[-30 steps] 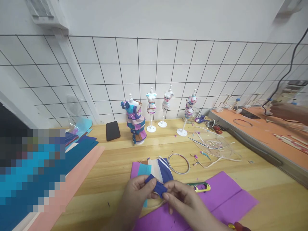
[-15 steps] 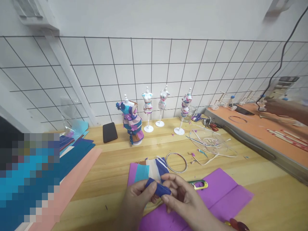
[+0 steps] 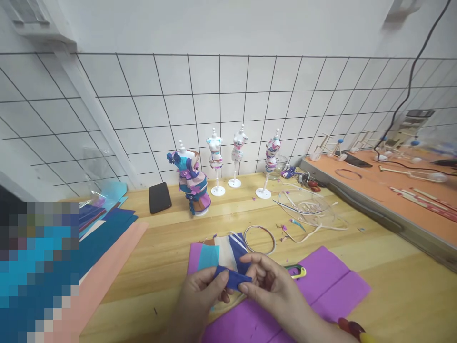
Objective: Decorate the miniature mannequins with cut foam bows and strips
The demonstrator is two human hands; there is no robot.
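My left hand [image 3: 204, 291] pinches the left end of a small folded dark blue strip [image 3: 233, 279] between thumb and fingers. At its other end, my right hand [image 3: 268, 285] grips the strip with the thumb low and the index finger raised. Whether it is cloth or paper I cannot tell. Beneath both hands lie a patchwork piece [image 3: 210, 257] in turquoise, beige, purple and blue, and a creased purple sheet [image 3: 333, 286]. A yellow and green cutter [image 3: 302, 271] rests on the purple sheet beside my right hand, partly hidden.
Behind stand a dress form in a colourful outfit [image 3: 193, 186] and several small white dress forms [image 3: 214, 151]. A thin hoop [image 3: 260, 226], scraps and a clear plastic dish [image 3: 303, 209] lie mid-table. Left are a black phone [image 3: 160, 197] and coloured sheets [image 3: 117, 252]; right, an orange-topped table [image 3: 385, 178].
The blue strip now looks more stretched out and level between my fingers. My view has shifted slightly right. Another person's arm over the orange table has gone out of view.
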